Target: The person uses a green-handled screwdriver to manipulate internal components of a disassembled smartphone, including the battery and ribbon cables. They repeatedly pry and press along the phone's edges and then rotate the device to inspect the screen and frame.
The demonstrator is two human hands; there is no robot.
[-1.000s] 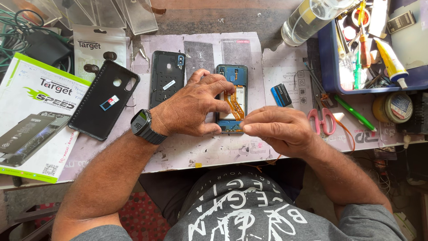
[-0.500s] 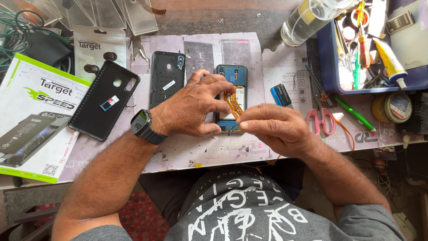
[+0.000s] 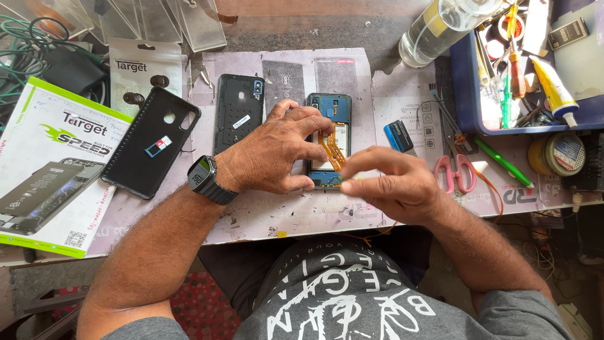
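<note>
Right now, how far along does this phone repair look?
Opened up: the back cover lies off beside the opened phone, whose insides show. In hand: the left hand steadies the phone while the right hand pinches something small by the orange flex cable. Left: cover still off, case aside.

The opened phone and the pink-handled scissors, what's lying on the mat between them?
In the head view, a small blue and black rectangular part lies between the opened phone and the pink-handled scissors, with the right hand hovering lower in that gap.

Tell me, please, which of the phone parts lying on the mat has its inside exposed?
The blue-framed phone under the left hand, with an orange flex cable; the two black covers beside it are plain shells.
</note>
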